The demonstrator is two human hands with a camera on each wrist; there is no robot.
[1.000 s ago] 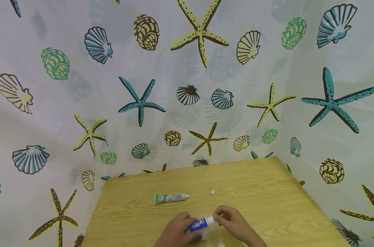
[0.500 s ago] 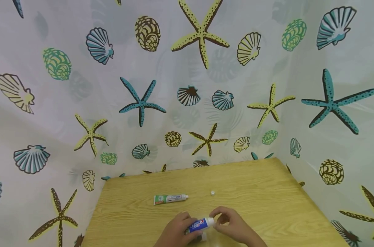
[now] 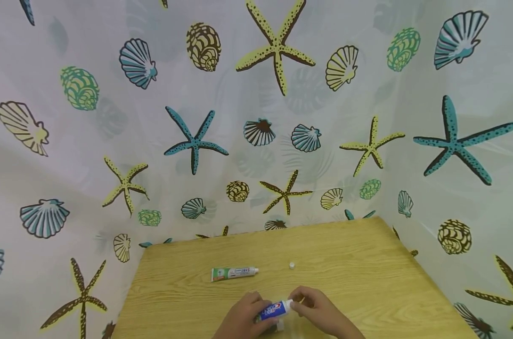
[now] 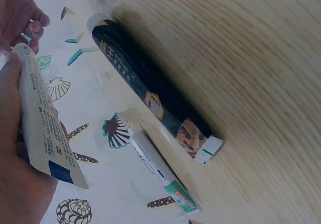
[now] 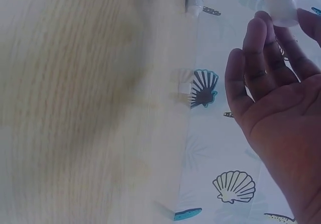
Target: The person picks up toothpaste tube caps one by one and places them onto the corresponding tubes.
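My left hand (image 3: 244, 316) grips a blue and white toothpaste tube (image 3: 272, 311), tilted with its white cap (image 3: 289, 305) toward the right. Fingers and thumb of my right hand (image 3: 320, 311) pinch that cap at its sides, as the right wrist view also shows of the cap (image 5: 281, 9). In the left wrist view the tube's white, printed back (image 4: 41, 111) faces the camera. A black toothpaste tube (image 4: 145, 86) lies on the table close by the left hand, mostly hidden under it in the head view.
A green and white toothpaste tube (image 3: 235, 273) lies on the wooden table (image 3: 345, 254) beyond the left hand. A small white cap (image 3: 292, 265) sits farther back, right of that tube. A curtain (image 3: 256, 99) printed with shells and starfish surrounds the table.
The right fingers shift around the cap, spreading half a second ago and now closing on it again. The left hand and its tube stay nearly in place.
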